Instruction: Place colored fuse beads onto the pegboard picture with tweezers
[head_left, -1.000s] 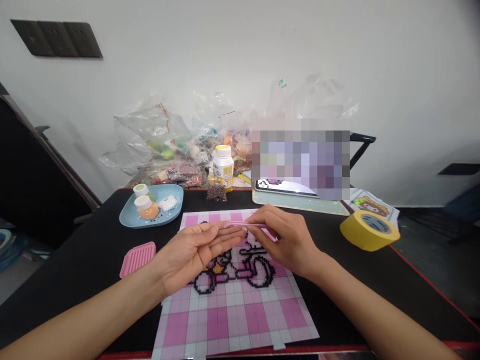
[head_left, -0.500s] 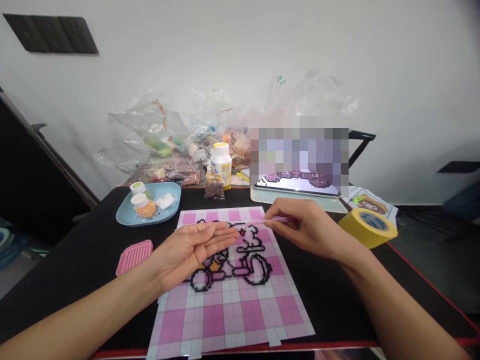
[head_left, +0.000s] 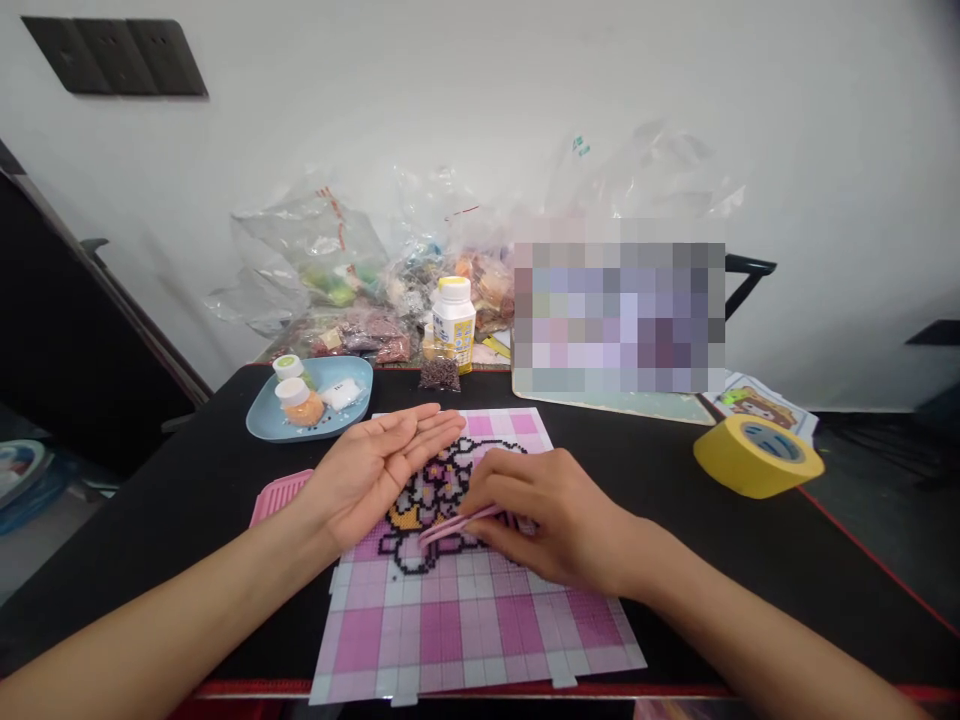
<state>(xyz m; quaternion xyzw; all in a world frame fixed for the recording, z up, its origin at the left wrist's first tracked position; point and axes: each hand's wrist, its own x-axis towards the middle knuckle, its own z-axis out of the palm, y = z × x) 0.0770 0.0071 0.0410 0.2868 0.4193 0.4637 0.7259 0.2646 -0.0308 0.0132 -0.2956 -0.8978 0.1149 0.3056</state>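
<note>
My right hand pinches pink tweezers, their tips at the lower left of a black bead outline on the board. Beneath both hands lies the pegboard, checked in pink, lilac and pale blue. Black beads form a scooter-like figure with yellow-orange beads in it. Palm up, my left hand hovers over the board's upper left with fingers stretched out; whether small beads lie in the palm I cannot tell. A pink ribbed tray is partly behind my left forearm.
A blue tray holds two small jars and a white packet. Behind stand a white bottle, a small bag of dark beads and plastic bags. A blurred-out screen leans at the back; yellow tape lies right.
My right hand has moved down and left with the tweezers, from the figure's upper right to its lower left. My left hand stays palm up, slightly higher. The view has shifted a little.
</note>
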